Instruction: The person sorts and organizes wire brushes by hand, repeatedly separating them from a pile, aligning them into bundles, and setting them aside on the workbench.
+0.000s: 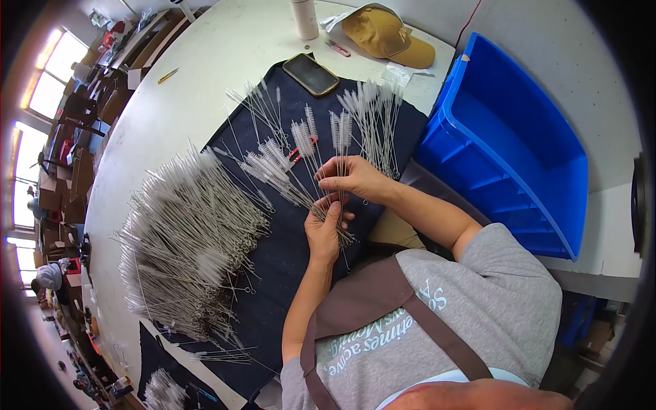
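A round white table (225, 48) carries a dark navy cloth (287, 253) and a big heap of thin wire bottle brushes with white bristles (184, 232). A small fan of brushes (301, 160) runs lengthwise away from the body. The left hand (324, 232) grips their stems; the right hand (352, 178) pinches one stem just above.
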The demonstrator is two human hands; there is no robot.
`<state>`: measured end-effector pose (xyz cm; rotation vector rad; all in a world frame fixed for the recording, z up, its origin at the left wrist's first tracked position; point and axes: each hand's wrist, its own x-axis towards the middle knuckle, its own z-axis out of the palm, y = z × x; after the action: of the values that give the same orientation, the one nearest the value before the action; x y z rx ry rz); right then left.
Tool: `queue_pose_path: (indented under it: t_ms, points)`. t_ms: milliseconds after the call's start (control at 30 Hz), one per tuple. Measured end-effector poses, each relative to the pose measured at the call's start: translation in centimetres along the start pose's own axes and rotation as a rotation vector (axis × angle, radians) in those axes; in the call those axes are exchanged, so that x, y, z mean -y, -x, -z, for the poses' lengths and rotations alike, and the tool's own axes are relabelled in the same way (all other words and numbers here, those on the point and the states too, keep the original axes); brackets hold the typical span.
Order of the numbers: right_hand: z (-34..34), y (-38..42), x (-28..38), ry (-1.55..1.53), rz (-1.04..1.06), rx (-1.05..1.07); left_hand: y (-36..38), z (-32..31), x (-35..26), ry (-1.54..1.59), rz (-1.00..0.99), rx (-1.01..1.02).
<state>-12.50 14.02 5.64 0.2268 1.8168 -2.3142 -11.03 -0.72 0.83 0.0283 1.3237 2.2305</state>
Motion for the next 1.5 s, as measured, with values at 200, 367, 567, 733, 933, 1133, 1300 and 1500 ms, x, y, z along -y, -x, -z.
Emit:
queue_pose_path:
  t_ms: [200, 367, 567, 733, 933, 1133, 1300, 1500]
  points:
    - [-0.5, -0.1, -0.1, -0.043, -0.009, -0.014, 0.3, 0.2, 0.0, 0.016, -0.022, -0.023]
    - [-0.7, -0.3, -0.3, -0.038, -0.022, 0.008, 0.7, 0.0, -0.5, -0.003, -0.059, -0.045]
    - [-1.2, -0.4, -0.4, -0.100, -0.039, 0.027, 0.8, 0.7, -0.2, -0.035, -0.090, -0.063]
    - [-1.2, -0.7, -0.8, -0.139, -0.058, 0.049, 0.9, 0.9, -0.1, -0.032, -0.103, -0.069]
    - [-1.0, -1.0, -1.4, -0.108, -0.032, 0.027, 1.0, 1.0, -0.1, -0.024, -0.097, -0.075]
    - [-1.0, -1.1, -1.5, -0.161, -0.056, 0.044, 1.0, 1.1, -0.1, -0.020, -0.089, -0.073]
    - [-0.9, -1.3, -1.7, -0.174, -0.053, 0.053, 0.9, 1.1, -0.1, -0.014, -0.084, -0.074]
    - [-0.9, -1.2, -1.6, -0.195, -0.090, 0.066, 0.9, 1.3, -0.1, -0.001, -0.075, -0.070]
